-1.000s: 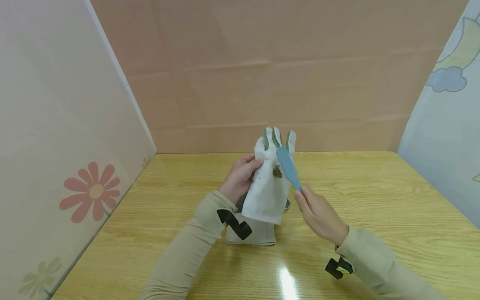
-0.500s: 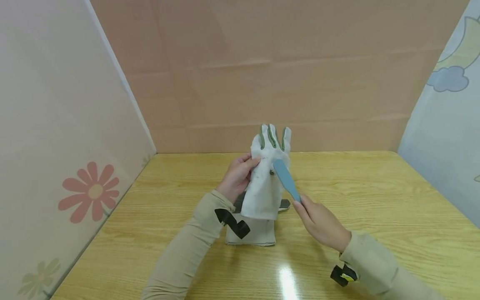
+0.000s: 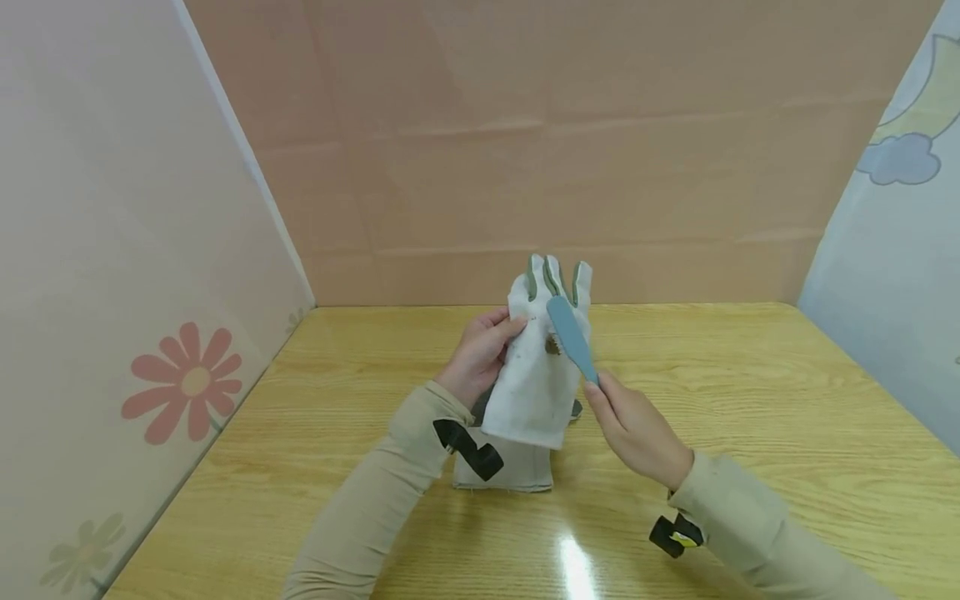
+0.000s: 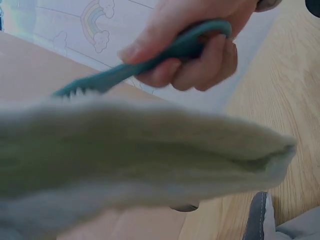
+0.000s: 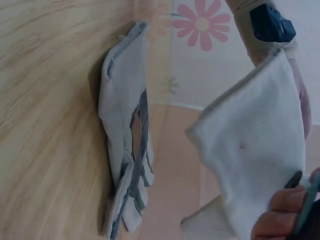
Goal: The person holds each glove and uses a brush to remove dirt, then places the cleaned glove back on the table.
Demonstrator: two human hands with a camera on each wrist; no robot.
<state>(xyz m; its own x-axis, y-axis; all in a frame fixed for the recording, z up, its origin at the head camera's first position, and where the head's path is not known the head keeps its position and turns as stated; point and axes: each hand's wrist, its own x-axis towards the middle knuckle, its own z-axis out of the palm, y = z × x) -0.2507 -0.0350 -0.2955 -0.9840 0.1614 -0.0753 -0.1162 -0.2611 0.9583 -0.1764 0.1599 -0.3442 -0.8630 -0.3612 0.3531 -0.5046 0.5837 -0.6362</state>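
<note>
My left hand (image 3: 480, 354) grips a white work glove (image 3: 528, 392) by its left edge, thumb on the front, and holds it upright above the table. Green strips run between the glove's fingers, and a brown stain (image 3: 552, 345) marks its back. In my right hand (image 3: 641, 429) is a blue brush (image 3: 572, 335), gripped by its handle. White bristles face the glove, right at the stain. The left wrist view shows the brush handle (image 4: 187, 45) wrapped by the right fingers. A second glove (image 5: 122, 120), grey and white, lies on the table below.
A wood-grain table (image 3: 735, 400) spreads under both hands. Behind it stands a tan backdrop (image 3: 540, 167). Pale side panels carry a pink flower (image 3: 195, 382) on the left and a blue cloud (image 3: 900, 158) on the right.
The brush went down across the glove and came back up, while the glove tilted up and left, then returned. More of the stain shows now than half a second ago. Both grips stay the same.
</note>
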